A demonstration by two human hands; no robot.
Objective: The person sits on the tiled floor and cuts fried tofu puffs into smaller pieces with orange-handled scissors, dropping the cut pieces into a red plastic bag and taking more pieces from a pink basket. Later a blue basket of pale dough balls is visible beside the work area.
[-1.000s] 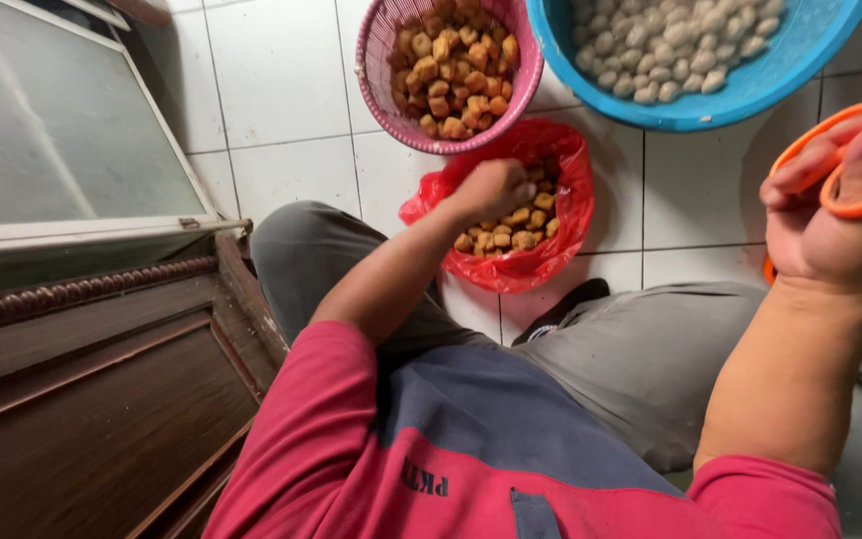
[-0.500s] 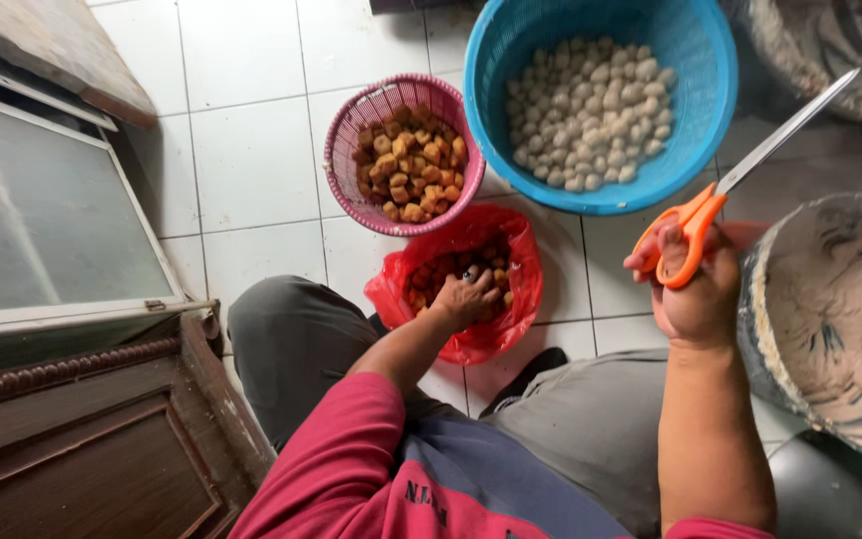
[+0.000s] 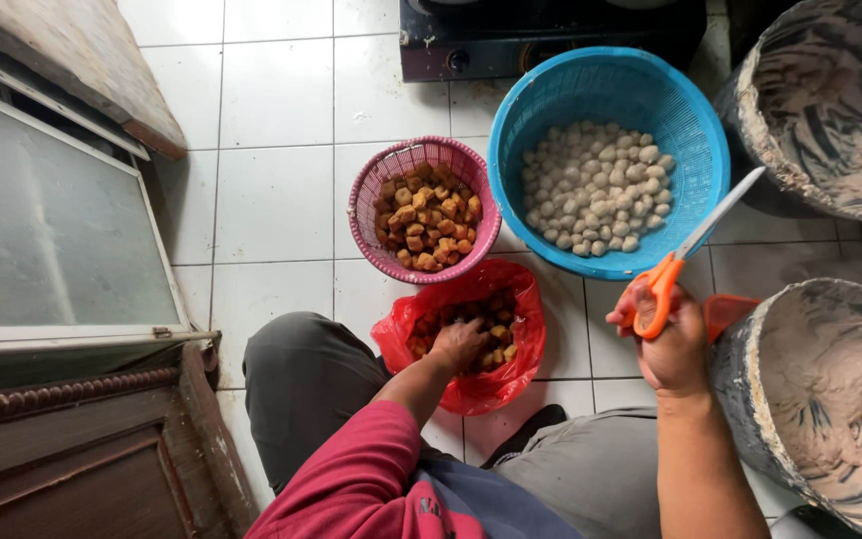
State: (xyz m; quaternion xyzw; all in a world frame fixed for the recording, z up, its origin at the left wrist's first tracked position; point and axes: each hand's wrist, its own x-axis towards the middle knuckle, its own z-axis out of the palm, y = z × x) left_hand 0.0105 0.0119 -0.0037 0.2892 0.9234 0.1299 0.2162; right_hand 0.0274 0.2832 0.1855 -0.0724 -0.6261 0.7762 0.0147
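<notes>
My left hand point(image 3: 459, 342) reaches into a red plastic bag point(image 3: 471, 394) of fried brown cubes on the tiled floor between my knees; whether its fingers hold a cube is hidden. My right hand point(image 3: 672, 344) grips orange-handled scissors point(image 3: 690, 250), blades pointing up and to the right over the rim of a blue basket point(image 3: 551, 100) of pale round balls. A pink basket point(image 3: 376, 190) with more brown cubes stands just beyond the red bag.
Two large grey buckets smeared with pale paste stand at the right, one near my right arm point(image 3: 820, 399) and one farther back point(image 3: 830, 100). A dark wooden cabinet with a glass panel point(image 3: 52, 240) fills the left. A dark stove base point(image 3: 551, 40) lies at the top.
The view has pulled back and shifted, so the baskets and buckets appear lower in view. My left hand has stayed in the red bag; my right hand still holds the scissors up.
</notes>
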